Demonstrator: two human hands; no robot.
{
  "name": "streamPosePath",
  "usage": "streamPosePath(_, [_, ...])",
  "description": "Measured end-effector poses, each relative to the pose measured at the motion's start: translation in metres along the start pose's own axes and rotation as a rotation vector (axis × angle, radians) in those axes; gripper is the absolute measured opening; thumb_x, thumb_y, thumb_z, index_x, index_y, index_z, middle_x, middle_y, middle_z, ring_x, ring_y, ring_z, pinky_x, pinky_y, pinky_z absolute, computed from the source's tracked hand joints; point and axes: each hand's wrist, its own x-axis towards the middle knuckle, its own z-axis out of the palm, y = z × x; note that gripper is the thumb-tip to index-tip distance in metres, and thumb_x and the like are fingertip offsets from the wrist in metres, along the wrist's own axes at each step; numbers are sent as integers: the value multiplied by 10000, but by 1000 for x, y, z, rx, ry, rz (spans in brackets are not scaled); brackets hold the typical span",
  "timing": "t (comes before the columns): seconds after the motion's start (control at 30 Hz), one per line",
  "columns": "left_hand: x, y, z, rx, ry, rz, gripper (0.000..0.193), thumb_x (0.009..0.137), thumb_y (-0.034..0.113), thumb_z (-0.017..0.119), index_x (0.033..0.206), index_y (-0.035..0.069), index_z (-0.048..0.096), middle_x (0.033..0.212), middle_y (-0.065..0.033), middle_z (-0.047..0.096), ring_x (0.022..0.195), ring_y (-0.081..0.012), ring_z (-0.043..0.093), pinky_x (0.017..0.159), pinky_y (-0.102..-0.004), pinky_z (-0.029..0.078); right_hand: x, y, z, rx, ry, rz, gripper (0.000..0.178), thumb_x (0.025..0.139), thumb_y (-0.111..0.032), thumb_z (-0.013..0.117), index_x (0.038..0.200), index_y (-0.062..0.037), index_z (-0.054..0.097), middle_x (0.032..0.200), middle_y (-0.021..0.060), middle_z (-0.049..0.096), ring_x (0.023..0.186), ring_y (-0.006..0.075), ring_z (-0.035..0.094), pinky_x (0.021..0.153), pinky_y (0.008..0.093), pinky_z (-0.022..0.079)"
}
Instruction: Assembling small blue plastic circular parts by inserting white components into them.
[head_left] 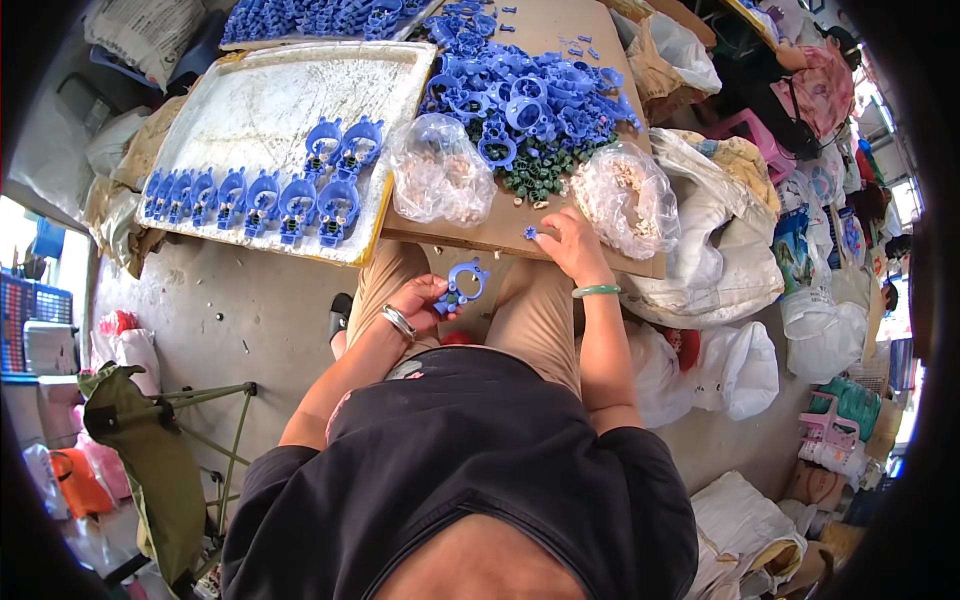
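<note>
My left hand, with a silver bangle at its wrist, grips a blue plastic figure-shaped part above my lap; the part has a large round ring opening. Over the table's front edge, my right hand, with a green bangle, has thumb and fingers together at a small blue star-like piece. Behind it lie a heap of small dark green pieces and a large pile of blue parts. Two clear plastic bags, a left one and a right one, hold small pale pieces.
On the left, a white tray carries several similar blue figures along its near side. More blue parts fill another tray behind. White sacks stand right of the table. A green folding stool is at lower left.
</note>
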Motion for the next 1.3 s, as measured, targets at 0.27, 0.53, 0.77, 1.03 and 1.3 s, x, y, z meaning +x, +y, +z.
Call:
streamPosePath(0.27, [-5,-2,2,51,-169,45,163,795,161,581,867,28,522,837,-176,589,740,-335,581,610,-411,486,5,0,14,-142,-122,-156,225,678,-96,612,893,-45,568,843,134,574,769,321,562,648,399,451])
streamPosePath(0.53, [-3,0,8,-62,-190,104,140,814,142,552,868,23,500,866,-179,579,768,-344,587,629,-411,503,-6,4,14,274,-67,131,343,825,-69,474,1166,-95,477,822,58,577,740,172,583,591,288,490])
streamPosePath(0.77, [-2,0,9,-132,-150,149,155,823,154,551,902,38,486,896,-159,569,796,-348,575,648,-420,486,-31,-43,43,960,12,78,168,790,0,542,957,-5,558,815,20,591,721,58,530,656,191,437])
streamPosePath(1.03, [-1,-3,10,-64,-78,202,106,809,115,556,851,29,510,861,-164,586,774,-353,589,630,-434,495,-42,-57,79,1085,-234,186,124,777,23,546,896,-5,562,774,33,573,662,77,530,585,198,441])
streamPosePath(1.3, [-2,-1,15,39,-18,228,82,807,93,549,833,21,522,821,-157,596,730,-316,600,624,-407,498,-40,-52,86,918,-305,149,132,763,32,563,889,-4,573,779,7,564,639,47,494,572,173,413])
